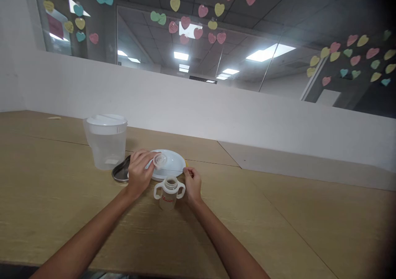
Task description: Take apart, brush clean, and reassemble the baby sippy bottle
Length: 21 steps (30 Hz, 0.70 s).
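Note:
My left hand (140, 173) pinches a small clear round lid (160, 160) with concentric rings, raised over a white plate (175, 159). My right hand (193, 185) is closed at the plate's right rim. From its fingertips a thin dark rod (173, 171) runs leftward across the plate; its exact kind is too fine to tell. Below, between both hands, a clear baby bottle (168, 198) with two white handles and red print stands upright, its mouth uncovered. Neither hand touches the bottle.
A translucent lidded pitcher (108, 143) stands at the left, with a dark metal tray (120, 172) beside it, partly hidden by my left hand. Something yellow (187, 163) shows behind the plate's right rim. A white wall (198, 109) bounds the table's far side.

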Each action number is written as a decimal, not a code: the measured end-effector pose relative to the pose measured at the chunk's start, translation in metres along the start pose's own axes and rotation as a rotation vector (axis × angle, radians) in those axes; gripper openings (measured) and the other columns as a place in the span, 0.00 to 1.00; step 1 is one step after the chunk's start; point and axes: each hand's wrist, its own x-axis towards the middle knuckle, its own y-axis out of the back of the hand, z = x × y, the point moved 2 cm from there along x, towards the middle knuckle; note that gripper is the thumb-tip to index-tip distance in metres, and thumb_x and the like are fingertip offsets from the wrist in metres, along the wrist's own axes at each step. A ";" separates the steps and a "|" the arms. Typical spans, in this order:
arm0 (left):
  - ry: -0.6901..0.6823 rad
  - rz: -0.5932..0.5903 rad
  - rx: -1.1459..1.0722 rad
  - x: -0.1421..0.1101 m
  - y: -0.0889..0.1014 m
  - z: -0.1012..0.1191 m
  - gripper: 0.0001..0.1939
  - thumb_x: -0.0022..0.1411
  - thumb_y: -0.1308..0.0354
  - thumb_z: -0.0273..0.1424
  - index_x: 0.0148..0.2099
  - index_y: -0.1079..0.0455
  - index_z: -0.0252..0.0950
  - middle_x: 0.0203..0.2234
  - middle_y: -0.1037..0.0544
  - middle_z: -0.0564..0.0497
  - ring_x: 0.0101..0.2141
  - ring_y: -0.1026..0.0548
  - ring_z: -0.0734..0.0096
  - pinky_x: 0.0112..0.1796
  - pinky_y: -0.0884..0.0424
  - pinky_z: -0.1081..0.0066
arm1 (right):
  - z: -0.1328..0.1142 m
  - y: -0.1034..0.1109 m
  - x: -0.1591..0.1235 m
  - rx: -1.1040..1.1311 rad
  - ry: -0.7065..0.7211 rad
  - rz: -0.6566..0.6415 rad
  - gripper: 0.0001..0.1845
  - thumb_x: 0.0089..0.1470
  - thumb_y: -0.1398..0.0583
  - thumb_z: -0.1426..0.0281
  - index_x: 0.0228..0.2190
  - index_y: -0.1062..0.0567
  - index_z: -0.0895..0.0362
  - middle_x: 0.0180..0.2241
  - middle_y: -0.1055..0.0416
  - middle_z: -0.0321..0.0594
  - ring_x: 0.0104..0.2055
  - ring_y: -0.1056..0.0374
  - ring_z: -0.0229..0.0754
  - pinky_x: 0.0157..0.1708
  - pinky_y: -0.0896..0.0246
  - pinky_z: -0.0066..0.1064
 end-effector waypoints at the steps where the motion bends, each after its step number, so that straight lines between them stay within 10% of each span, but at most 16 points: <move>1: -0.041 0.029 -0.021 0.000 0.002 0.007 0.09 0.62 0.49 0.29 0.36 0.27 0.37 0.29 0.22 0.50 0.34 0.29 0.67 0.42 0.35 0.63 | 0.001 0.000 0.000 -0.001 0.000 -0.006 0.15 0.42 0.42 0.59 0.24 0.26 0.58 0.23 0.30 0.36 0.28 0.36 0.39 0.32 0.42 0.29; 8: -0.205 0.044 -0.137 -0.004 0.007 0.032 0.07 0.60 0.47 0.28 0.38 0.27 0.39 0.29 0.21 0.50 0.33 0.27 0.69 0.44 0.35 0.62 | 0.002 -0.001 -0.002 -0.015 0.031 -0.033 0.13 0.44 0.43 0.61 0.24 0.26 0.59 0.23 0.30 0.35 0.28 0.37 0.39 0.31 0.43 0.29; 21: -0.079 0.003 -0.222 -0.004 0.000 0.029 0.06 0.60 0.46 0.27 0.36 0.27 0.36 0.30 0.21 0.49 0.33 0.26 0.69 0.42 0.33 0.64 | -0.001 0.000 -0.002 0.003 0.029 -0.054 0.13 0.43 0.42 0.61 0.23 0.27 0.59 0.21 0.32 0.34 0.26 0.38 0.38 0.29 0.43 0.28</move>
